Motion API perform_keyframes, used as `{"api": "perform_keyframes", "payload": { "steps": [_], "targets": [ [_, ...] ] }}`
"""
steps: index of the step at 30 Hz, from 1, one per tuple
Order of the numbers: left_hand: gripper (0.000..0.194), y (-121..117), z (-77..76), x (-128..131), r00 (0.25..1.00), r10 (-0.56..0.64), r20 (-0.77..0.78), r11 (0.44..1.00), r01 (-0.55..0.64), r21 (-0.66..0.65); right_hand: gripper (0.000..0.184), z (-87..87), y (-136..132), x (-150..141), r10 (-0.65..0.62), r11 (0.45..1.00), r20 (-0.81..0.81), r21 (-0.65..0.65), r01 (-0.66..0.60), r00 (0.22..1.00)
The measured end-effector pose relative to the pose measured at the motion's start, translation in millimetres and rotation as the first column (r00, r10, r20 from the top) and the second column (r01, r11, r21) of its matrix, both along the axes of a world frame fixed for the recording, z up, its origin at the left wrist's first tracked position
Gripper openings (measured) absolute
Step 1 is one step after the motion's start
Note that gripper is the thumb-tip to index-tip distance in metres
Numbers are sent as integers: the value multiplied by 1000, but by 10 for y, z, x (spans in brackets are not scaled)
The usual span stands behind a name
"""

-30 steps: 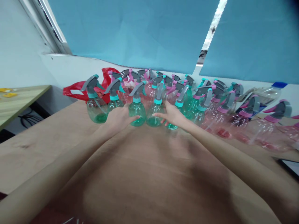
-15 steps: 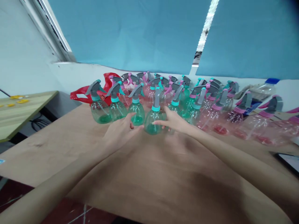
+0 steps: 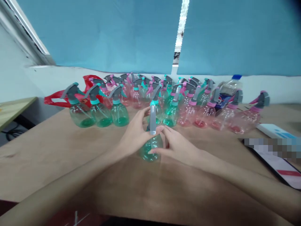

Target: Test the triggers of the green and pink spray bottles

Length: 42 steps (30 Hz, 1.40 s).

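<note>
A green see-through spray bottle [image 3: 152,153] with a grey trigger head is upright in front of me, nearer than the rows behind it. My right hand [image 3: 175,141] is closed around the bottle's body from the right, thumb across its front. Up at the neck, my left hand [image 3: 137,130] wraps the collar from the left, its thumb just under the grey head. The collar itself is mostly hidden by my fingers. Three green spray bottles [image 3: 119,114] stand in a line to the left, apart from my left hand.
Several pink spray bottles [image 3: 204,114] stand at the right on the wooden table [image 3: 42,157]. Behind the left bottles lies a red plastic bag [image 3: 56,99]. A large clear bottle with a blue cap [image 3: 231,83] is at the back right. A tablet-like device [image 3: 270,160] lies nearer right.
My right hand has drawn one green spray bottle out of the row toward me. My left hand has moved right, from beside the row onto that bottle's neck. The view has shifted right.
</note>
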<state>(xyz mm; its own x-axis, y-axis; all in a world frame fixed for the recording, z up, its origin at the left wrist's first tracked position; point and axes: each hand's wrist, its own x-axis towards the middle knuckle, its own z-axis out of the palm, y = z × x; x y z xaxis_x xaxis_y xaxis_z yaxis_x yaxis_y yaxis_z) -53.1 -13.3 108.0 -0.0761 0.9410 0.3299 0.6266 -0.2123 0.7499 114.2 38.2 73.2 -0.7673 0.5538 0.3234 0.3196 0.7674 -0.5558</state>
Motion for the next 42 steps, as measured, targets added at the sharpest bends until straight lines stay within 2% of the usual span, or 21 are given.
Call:
{"api": "perform_keyframes", "payload": {
  "steps": [4,9,13,17,21,24,28,33,42],
  "targets": [
    [45,67,-5,268,995,-60,76,998,60,12,60,-50,-77,182,-87,994,34,73,84,996],
    [31,175,-102,386,985,-145,92,985,136,103,71,-159,-59,298,-140,979,63,159,128,988],
    [30,235,-152,399,974,-155,163,982,134,137,73,-264,35,399,-81,985,82,156,67,993],
    [30,276,-144,389,976,-133,172,986,114,118,67,-458,234,548,-26,989,70,147,15,997],
    [33,365,-135,343,983,-102,150,991,88,98,66,-681,450,697,-42,990,116,138,26,992],
    [33,434,-127,316,984,-88,152,993,74,92,66,-781,546,758,-45,992,142,121,28,989],
    [27,466,-103,302,983,-93,158,994,83,70,65,-820,594,754,-47,993,144,111,31,988],
    [37,442,-68,255,978,-143,152,990,138,39,63,-810,607,727,-40,993,156,118,22,987],
    [37,435,-47,182,984,-145,104,989,144,15,59,-777,602,733,-38,994,164,105,21,986]
  ]
}}
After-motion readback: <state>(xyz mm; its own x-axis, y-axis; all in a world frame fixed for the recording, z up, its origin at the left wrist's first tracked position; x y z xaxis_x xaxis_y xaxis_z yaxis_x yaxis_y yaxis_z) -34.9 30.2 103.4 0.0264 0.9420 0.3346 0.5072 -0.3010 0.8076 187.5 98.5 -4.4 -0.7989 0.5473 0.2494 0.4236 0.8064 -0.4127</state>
